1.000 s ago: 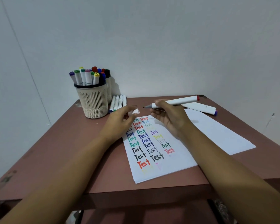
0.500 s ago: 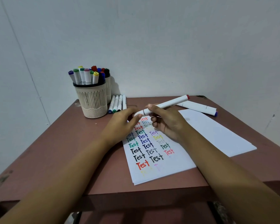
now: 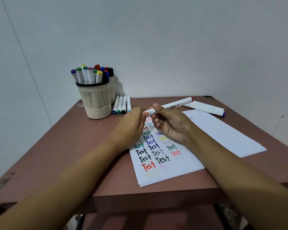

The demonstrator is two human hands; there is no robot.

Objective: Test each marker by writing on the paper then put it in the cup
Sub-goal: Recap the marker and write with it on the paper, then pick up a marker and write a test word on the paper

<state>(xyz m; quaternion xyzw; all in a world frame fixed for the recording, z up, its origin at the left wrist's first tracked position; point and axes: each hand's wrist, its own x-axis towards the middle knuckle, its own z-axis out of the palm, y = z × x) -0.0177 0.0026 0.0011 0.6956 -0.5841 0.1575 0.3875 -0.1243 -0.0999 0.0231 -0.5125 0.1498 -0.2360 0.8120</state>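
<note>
My right hand (image 3: 170, 125) grips a white marker (image 3: 175, 105) with a red end, held level above the paper (image 3: 176, 166). My left hand (image 3: 130, 123) pinches the marker's near end, where the cap sits on the tip. The paper carries several rows of the word "Test" in many colours. A cream slotted cup (image 3: 96, 102) full of markers stands at the back left of the table. Several loose markers (image 3: 121, 104) lie side by side right of the cup.
Two more white markers (image 3: 206, 107) lie at the back right, beside a second blank sheet (image 3: 223, 133). A second cup (image 3: 112, 87) stands behind the first. The brown table (image 3: 65, 146) ends close to me; white walls close in behind and left.
The marker's tip was bare a second ago with the cap in my left hand. The two hands came together and the cap now covers the tip.
</note>
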